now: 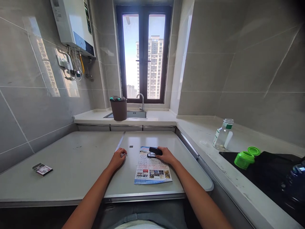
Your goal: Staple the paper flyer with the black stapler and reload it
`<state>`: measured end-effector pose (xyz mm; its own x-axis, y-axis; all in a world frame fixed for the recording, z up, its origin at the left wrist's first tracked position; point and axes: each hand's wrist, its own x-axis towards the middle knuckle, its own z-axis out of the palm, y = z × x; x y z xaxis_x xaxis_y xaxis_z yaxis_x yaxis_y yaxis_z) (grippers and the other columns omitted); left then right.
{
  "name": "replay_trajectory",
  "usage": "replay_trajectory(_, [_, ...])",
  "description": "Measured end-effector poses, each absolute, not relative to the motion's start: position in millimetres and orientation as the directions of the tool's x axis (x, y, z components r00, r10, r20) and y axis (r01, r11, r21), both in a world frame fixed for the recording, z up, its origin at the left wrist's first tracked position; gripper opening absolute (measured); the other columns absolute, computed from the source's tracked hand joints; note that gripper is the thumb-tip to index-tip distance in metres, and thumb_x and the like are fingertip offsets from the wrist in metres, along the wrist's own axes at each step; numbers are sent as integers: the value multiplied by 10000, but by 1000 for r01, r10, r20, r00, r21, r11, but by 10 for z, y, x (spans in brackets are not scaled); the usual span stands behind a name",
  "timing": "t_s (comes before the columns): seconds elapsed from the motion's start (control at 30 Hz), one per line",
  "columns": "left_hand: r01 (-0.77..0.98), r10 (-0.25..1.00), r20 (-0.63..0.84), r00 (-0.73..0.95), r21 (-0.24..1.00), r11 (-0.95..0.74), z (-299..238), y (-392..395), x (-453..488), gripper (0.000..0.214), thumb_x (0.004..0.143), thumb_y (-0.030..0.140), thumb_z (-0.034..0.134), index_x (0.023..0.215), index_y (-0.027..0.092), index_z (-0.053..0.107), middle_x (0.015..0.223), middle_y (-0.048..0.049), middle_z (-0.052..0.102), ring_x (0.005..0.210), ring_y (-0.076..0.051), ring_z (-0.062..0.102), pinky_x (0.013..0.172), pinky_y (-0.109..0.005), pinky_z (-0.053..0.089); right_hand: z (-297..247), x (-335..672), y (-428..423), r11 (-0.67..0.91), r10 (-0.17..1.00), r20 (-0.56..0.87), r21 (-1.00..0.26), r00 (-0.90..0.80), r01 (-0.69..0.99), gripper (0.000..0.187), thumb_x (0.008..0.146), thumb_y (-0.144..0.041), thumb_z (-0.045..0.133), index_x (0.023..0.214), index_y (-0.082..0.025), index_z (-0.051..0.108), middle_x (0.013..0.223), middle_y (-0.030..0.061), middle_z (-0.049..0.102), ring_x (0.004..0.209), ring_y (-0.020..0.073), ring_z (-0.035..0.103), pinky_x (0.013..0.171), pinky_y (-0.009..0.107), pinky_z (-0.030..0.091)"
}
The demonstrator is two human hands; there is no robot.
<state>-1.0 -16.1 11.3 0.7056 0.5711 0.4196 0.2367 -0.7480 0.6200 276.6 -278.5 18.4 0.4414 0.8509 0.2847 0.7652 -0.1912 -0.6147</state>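
A printed leaflet [152, 168] lies flat on the grey table [78, 159] in front of me. My right hand [165, 155] is closed round a black stapler [153, 151] at the leaflet's top edge. My left hand [118, 158] rests on the table just left of the leaflet, its fingers curled with the fingertips touching the surface; whether anything is under them I cannot tell.
A small box of staples [43, 169] lies at the table's far left. A brown bin [118, 108] stands by the sink [133, 114] and tap under the window. On the right counter are a clear bottle [222, 135], a green jar [243, 159] and a black hob [274, 178].
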Motion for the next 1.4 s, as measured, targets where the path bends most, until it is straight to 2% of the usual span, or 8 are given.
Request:
replay_trajectory(0.2, [93, 382, 407, 830, 574, -814, 154, -288, -21, 192, 868, 124, 542, 915, 210, 706, 1073, -72, 704, 1004, -220, 685, 877, -324, 530, 212, 2691, -2739, -172, 824, 345, -604, 450, 778, 212, 824, -276, 840, 1013, -203, 776, 1011, 55, 794, 926, 238, 680, 807, 300, 430])
replay_trajectory(0.3, [7, 254, 374, 892, 551, -834, 172, -341, -36, 211, 920, 150, 523, 1003, 208, 708, 1124, -77, 701, 1001, -216, 675, 876, -326, 521, 213, 2596, -2696, -109, 841, 361, -616, 403, 780, 234, 833, -295, 850, 1037, -206, 778, 975, 26, 789, 902, 219, 682, 801, 287, 436])
replay_trajectory(0.4, [-24, 197, 337, 921, 553, -833, 187, -380, -47, 215, 945, 176, 543, 1065, 210, 718, 1183, -84, 704, 1062, -224, 675, 910, -329, 522, 194, 2491, -2642, -52, 866, 358, -630, 349, 775, 272, 822, -296, 868, 1069, -218, 785, 973, -2, 793, 899, 206, 690, 804, 275, 440])
replay_trajectory(0.53, [-58, 159, 346, 925, 541, -839, 197, -400, -51, 190, 955, 204, 566, 1070, 213, 717, 1203, -87, 707, 1141, -245, 670, 1031, -370, 519, 147, 2434, -2597, -28, 882, 347, -639, 320, 769, 264, 779, -282, 897, 1005, -201, 788, 939, -2, 782, 885, 210, 680, 790, 280, 426])
replay_trajectory(0.7, [-78, 126, 344, 931, 522, -849, 206, -415, -51, 163, 985, 243, 562, 1056, 219, 707, 1203, -81, 700, 1163, -251, 669, 1082, -398, 513, 121, 2434, -2596, 2, 889, 350, -647, 295, 762, 266, 763, -291, 907, 972, -186, 778, 907, -7, 756, 858, 196, 651, 773, 276, 412])
replay_trajectory(1.07, [-52, 132, 336, 932, 486, -872, 138, -452, 2, 209, 1010, 258, 566, 1197, 233, 654, 1258, -81, 690, 1209, -260, 644, 1097, -422, 508, 73, 2367, -2526, 99, 897, 391, -634, 207, 767, 300, 735, -285, 932, 984, -189, 795, 897, -3, 749, 822, 182, 629, 760, 275, 399])
replay_trajectory(1.23, [-46, 140, 327, 935, 502, -864, 124, -486, 5, 245, 1034, 277, 556, 1260, 232, 637, 1290, -94, 690, 1224, -261, 647, 1107, -431, 505, 65, 2400, -2539, 108, 882, 413, -645, 226, 757, 337, 753, -296, 921, 1058, -211, 806, 967, 8, 786, 883, 203, 673, 809, 287, 439])
replay_trajectory(1.4, [-8, 173, 301, 938, 517, -856, 160, -537, -14, 286, 1026, 281, 576, 1299, 230, 645, 1265, -99, 706, 1174, -265, 678, 1065, -443, 534, 60, 2452, -2554, 65, 859, 419, -660, 295, 749, 307, 765, -300, 900, 1038, -197, 803, 912, 8, 783, 866, 213, 668, 807, 300, 445])
